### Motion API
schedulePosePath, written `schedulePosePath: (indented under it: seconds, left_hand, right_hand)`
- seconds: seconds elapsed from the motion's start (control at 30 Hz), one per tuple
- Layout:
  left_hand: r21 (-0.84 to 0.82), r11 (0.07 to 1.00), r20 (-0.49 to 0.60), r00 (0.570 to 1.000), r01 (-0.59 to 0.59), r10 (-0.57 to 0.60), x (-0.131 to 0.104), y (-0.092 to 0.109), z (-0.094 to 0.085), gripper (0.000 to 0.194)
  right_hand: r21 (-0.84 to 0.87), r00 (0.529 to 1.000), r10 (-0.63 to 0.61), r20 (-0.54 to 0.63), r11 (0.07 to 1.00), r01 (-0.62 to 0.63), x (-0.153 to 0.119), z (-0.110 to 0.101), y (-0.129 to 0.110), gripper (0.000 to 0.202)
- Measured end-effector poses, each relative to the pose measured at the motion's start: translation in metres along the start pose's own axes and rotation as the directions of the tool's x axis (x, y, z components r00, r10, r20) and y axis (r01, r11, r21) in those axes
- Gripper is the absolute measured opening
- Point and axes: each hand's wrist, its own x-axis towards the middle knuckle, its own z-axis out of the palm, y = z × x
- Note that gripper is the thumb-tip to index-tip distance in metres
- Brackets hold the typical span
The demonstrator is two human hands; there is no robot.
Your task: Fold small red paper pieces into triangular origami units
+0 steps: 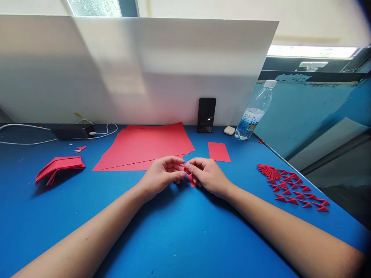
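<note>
Both hands meet over the middle of the blue table. Between the thumb and fingers of my right hand (207, 175) is a small folded red paper piece (187, 170). My left hand (165, 173) has its fingertips beside that piece, fingers curled and thumb below them; whether it also grips the paper is hard to make out. Below the fingers a red paper strip (191, 180) shows, partly hidden by my right hand. Large red sheets (150, 144) lie stacked just behind my left hand. A red paper rectangle (219, 151) rests behind my right hand.
Several folded red triangles (292, 187) lie at the right. Folded red paper (60, 164) sits at the left, near a black box (72, 131) with white cables. A phone (206, 115), a white case (229, 130) and a bottle (255, 112) stand along the back of the blue table (174, 239).
</note>
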Motion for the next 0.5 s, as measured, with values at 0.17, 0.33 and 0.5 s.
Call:
schedulePosePath:
  seconds: [0.17, 0.33, 0.5]
  left_hand:
    - [-0.059, 0.998, -0.035, 0.999, -0.020, 0.018, 0.0007, -0.0006, -0.0002, 0.036]
    - [-0.102, 0.995, -0.075, 0.997, -0.009, 0.001, 0.0008, -0.0001, -0.0013, 0.038]
    - [-0.145, 0.989, -0.083, 0.997, -0.003, -0.009, 0.0016, -0.0019, -0.0050, 0.036]
  right_hand:
    - [0.050, 1.000, 0.005, -0.003, 0.999, -0.005, -0.0006, -0.0014, -0.0005, 0.027]
    - [0.067, 1.000, 0.028, -0.006, 0.997, -0.028, -0.0003, -0.0012, -0.0010, 0.020]
    - [0.031, 0.999, 0.043, -0.031, 0.999, -0.042, 0.0008, 0.0001, -0.0023, 0.019]
